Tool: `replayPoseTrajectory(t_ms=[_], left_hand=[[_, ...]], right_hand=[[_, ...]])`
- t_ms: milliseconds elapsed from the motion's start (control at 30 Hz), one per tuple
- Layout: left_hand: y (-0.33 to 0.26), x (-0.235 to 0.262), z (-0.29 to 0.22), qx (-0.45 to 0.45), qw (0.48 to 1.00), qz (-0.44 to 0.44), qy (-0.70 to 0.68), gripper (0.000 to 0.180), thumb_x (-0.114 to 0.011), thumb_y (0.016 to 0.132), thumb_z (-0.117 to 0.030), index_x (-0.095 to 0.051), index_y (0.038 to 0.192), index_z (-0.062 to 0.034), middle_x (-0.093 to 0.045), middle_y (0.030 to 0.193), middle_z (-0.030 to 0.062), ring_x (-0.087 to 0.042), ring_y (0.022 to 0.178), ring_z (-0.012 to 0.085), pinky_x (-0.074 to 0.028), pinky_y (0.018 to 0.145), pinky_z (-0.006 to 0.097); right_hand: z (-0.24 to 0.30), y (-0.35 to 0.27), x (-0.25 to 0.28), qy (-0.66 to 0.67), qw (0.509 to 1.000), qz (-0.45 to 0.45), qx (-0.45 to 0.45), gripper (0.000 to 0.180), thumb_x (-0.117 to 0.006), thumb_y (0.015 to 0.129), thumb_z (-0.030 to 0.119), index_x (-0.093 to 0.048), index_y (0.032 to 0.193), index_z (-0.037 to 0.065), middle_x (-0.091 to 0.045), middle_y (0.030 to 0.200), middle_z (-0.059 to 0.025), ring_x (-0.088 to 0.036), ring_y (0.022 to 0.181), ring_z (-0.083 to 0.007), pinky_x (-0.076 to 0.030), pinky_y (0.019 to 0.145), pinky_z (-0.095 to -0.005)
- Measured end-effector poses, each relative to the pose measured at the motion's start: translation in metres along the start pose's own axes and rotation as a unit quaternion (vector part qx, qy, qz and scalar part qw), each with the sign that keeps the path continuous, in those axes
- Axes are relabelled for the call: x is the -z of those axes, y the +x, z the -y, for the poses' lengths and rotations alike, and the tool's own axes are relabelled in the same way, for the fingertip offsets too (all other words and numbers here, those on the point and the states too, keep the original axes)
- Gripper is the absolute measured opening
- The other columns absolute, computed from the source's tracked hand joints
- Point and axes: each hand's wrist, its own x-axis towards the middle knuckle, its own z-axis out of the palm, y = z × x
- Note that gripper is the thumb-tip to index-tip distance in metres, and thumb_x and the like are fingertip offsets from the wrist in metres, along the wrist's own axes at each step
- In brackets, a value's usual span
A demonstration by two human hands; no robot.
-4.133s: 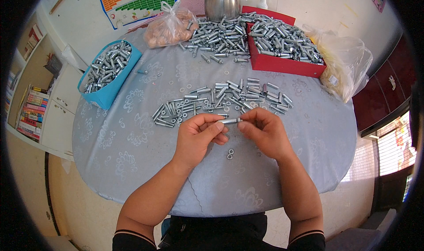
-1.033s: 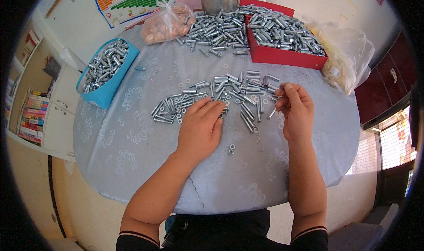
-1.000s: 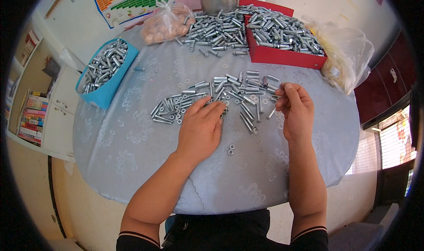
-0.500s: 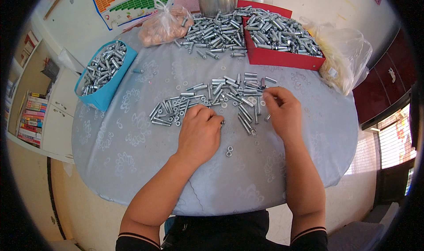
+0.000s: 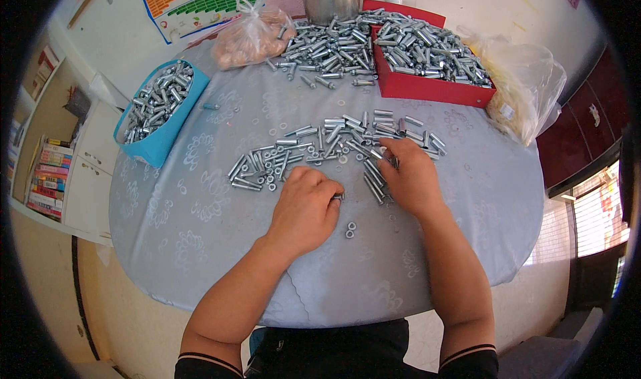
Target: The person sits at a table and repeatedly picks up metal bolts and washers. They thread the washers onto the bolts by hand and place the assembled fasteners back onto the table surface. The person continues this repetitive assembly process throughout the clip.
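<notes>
My left hand (image 5: 304, 209) is closed, its thumb and fingertips pinching a bolt (image 5: 340, 196) whose metal end sticks out on the right. My right hand (image 5: 412, 179) reaches over the right side of a loose spread of silvery bolts, sleeves, nuts and washers. Its fingers are curled together around a small piece of metal that they mostly hide. Beside that hand lie several long bolts (image 5: 374, 183) in a slanting row. Two nuts (image 5: 350, 230) rest on the cloth, nearer me, between my forearms.
A grey patterned cloth (image 5: 220, 259) covers the oval table. Finished-looking bolts fill a blue box (image 5: 175, 127) at left and a red box (image 5: 437, 97) at back right, with a heap (image 5: 327, 45) between. Plastic bags (image 5: 254, 39) and a metal pot (image 5: 330, 2) stand behind.
My right hand has moved left and slightly toward me, from the pile's right edge to over the slanting bolts. My left hand has shifted slightly, still pinching the bolt.
</notes>
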Motion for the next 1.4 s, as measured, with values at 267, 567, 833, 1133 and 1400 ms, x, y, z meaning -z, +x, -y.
replayPoseTrajectory(t_ms=[267,567,833,1133,1400], left_hand=[[-0.001,0.002,-0.001,-0.004,0.99,-0.13,-0.059,0.013,-0.07,0.075,-0.007,-0.069,0.088,-0.0048,-0.062,0.089,0.0074,-0.055,0.091,0.0254,-0.044,0.082,0.036],[-0.003,-0.001,-0.004,0.208,0.774,-0.165,-0.574,0.019,-0.058,0.09,0.0,-0.061,0.109,-0.0007,-0.064,0.097,0.0072,-0.063,0.084,0.0143,-0.054,0.079,0.029],[-0.001,-0.001,-0.002,0.236,0.71,-0.178,-0.639,0.019,-0.056,0.09,0.004,-0.059,0.108,-0.0002,-0.065,0.1,0.0119,-0.067,0.088,0.0201,-0.058,0.079,0.033],[-0.001,-0.003,-0.003,0.231,0.707,-0.172,-0.646,0.017,-0.058,0.089,0.003,-0.059,0.106,-0.0008,-0.066,0.101,0.0127,-0.068,0.088,0.0209,-0.059,0.079,0.033],[-0.002,-0.001,-0.012,0.27,0.765,-0.11,-0.574,0.021,-0.058,0.093,-0.005,-0.062,0.113,0.0032,-0.068,0.099,0.0139,-0.069,0.085,0.0204,-0.059,0.077,0.032]], right_hand=[[0.016,-0.01,0.024,0.046,0.997,0.063,-0.018,0.028,-0.059,0.082,0.005,-0.064,0.11,0.004,-0.059,0.096,-0.0157,-0.06,0.087,-0.0301,-0.049,0.077,-0.0363],[0.023,-0.018,0.019,0.437,0.884,0.093,-0.135,0.021,-0.059,0.092,0.004,-0.06,0.113,0.002,-0.061,0.09,-0.002,-0.055,0.074,-0.0077,-0.048,0.065,-0.0245],[0.031,-0.021,0.009,0.487,0.854,0.072,-0.17,0.019,-0.064,0.089,0.002,-0.058,0.107,0.002,-0.065,0.092,-0.0045,-0.06,0.071,-0.009,-0.049,0.06,-0.0222],[0.038,-0.023,0.009,0.484,0.854,0.074,-0.178,0.019,-0.065,0.088,0.002,-0.057,0.105,0.001,-0.066,0.087,-0.0056,-0.061,0.066,-0.0105,-0.048,0.058,-0.0223],[0.038,-0.024,0.008,0.413,0.894,0.063,-0.161,0.014,-0.068,0.087,0.005,-0.062,0.099,0.0,-0.066,0.084,-0.0031,-0.057,0.068,-0.0071,-0.046,0.06,-0.0216]])
